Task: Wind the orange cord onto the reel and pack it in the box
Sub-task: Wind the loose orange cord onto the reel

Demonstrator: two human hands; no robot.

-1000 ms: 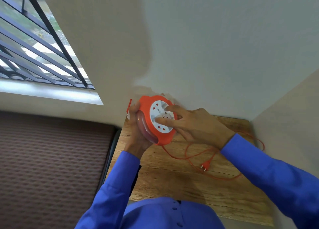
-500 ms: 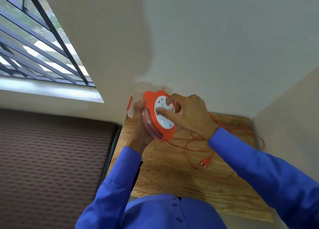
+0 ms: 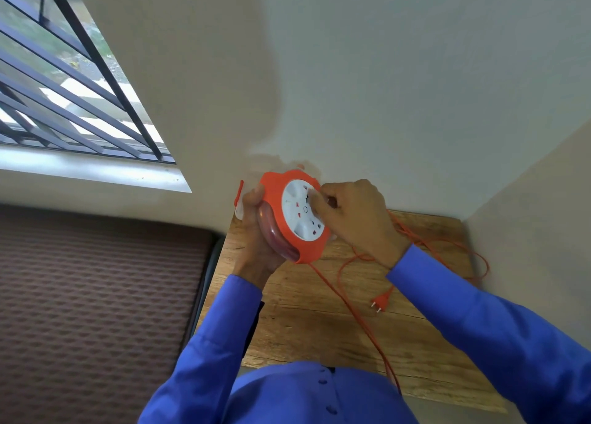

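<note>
The orange reel [image 3: 281, 200], with a white socket face, is held up on edge above the far left of the wooden table [image 3: 303, 324]. My left hand [image 3: 256, 235] grips its rim from behind. My right hand [image 3: 351, 215] has its fingers closed on the white face near the centre. The orange cord [image 3: 348, 308] leaves the bottom of the reel, runs toward me across the table and loops at the right. Its plug [image 3: 380, 302] lies on the wood beside my right sleeve. No box is in view.
The table sits in a corner, with walls behind it and to the right. A brown patterned mattress [image 3: 96, 311] lies to the left, a barred window [image 3: 64, 88] above it. A small orange and white part [image 3: 239, 200] sticks out behind my left hand.
The reel has tipped more on edge. My right hand went from lying flat on the white face to pinching near its centre and moved up. The cord's loops have shifted on the table.
</note>
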